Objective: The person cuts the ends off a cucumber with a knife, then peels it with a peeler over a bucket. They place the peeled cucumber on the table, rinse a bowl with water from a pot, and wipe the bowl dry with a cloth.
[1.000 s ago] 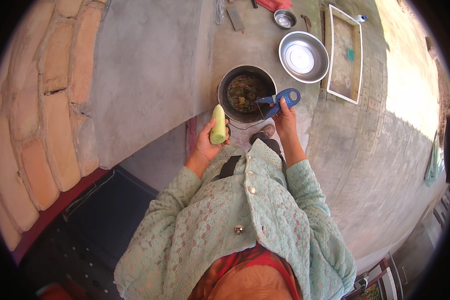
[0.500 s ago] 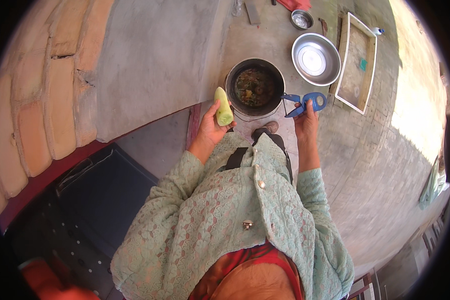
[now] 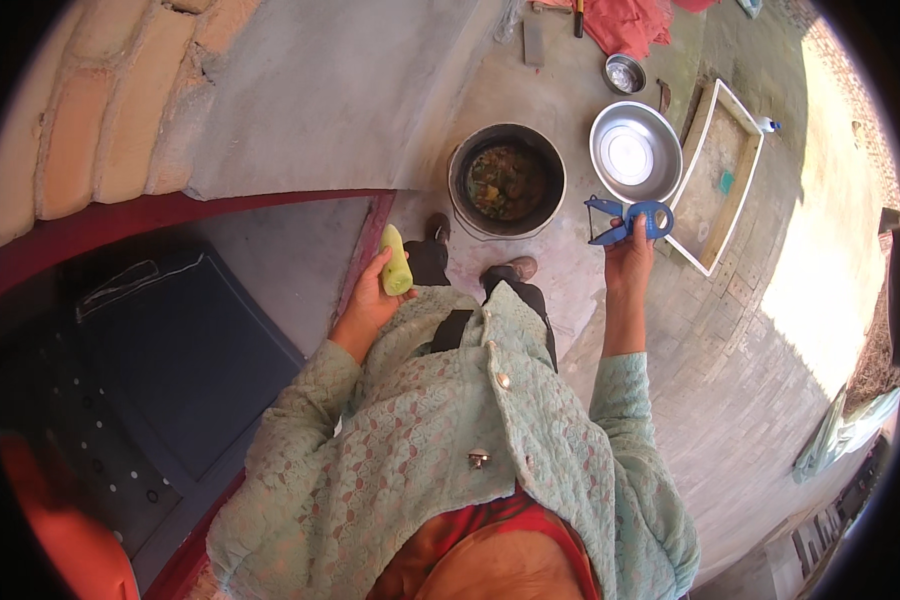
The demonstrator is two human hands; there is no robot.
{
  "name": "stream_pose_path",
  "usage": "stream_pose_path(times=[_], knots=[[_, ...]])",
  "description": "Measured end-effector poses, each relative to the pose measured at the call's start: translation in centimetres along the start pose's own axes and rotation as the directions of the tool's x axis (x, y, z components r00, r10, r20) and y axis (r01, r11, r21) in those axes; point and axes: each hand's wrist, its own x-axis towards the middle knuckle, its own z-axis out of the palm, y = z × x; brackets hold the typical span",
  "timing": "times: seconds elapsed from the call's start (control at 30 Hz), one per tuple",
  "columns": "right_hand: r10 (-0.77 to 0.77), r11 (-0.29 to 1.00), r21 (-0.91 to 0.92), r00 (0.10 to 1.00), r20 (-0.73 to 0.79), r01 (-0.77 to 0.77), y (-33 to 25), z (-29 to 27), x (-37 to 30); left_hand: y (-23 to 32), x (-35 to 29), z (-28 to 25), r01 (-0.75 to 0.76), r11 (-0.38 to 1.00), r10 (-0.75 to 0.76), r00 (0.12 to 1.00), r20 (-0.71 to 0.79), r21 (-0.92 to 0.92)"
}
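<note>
My left hand (image 3: pixel 370 302) holds a pale green, long vegetable (image 3: pixel 395 262), which looks peeled, with its cut end toward me. In my right hand (image 3: pixel 627 266) is a blue Y-shaped peeler (image 3: pixel 634 214), its forked end pointing left. The vegetable and the peeler are well apart. Between and beyond my hands, a dark round pot (image 3: pixel 511 139) with a wire handle stands on the floor. Pieces of food in mixed colours lie at its bottom. A shiny metal basin (image 3: pixel 660 168) sits right of the pot, just beyond the peeler.
A small metal bowl (image 3: pixel 625 74) and red cloth (image 3: pixel 625 22) lie farther off. A white-edged frame (image 3: pixel 697 250) borders a shallow tray-like area at right. To my left are a grey ledge (image 3: pixel 340 110), a brick wall (image 3: pixel 80 140) and a dark panel (image 3: pixel 185 350). My feet stand near the pot.
My left hand with the vegetable has moved left and nearer, away from the pot. My right hand with the peeler has shifted slightly right and nearer. The view has also shifted, showing more red cloth.
</note>
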Motion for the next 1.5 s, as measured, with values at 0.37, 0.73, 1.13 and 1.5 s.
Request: stream_pose_path(times=[0.37,0.73,1.13,1.5], knots=[[-0.066,0.98,-0.195,0.992,-0.105,0.044,5.1,-1.1,-11.8,2.6,1.3,-4.2,0.131,0.988,-0.137,0.988,0.07,0.083],[0.33,0.887,-0.399,0.923,0.198,-0.232,14.8,3.3,-15.5,1.7,-5.8,-16.2,-0.059,0.998,0.055,0.992,-0.116,-0.028],[0.658,0.593,-0.803,0.544,0.521,0.052,21.1,6.5,-17.7,-10.6,-16.1,-30.2,-0.346,0.925,0.24,0.852,-0.466,-0.155],[0.65,0.543,-0.749,0.376,0.661,0.379,31.1,21.1,-28.6,-10.1,-16.9,-39.8,-0.398,0.792,0.142,0.858,-0.494,-0.464]])
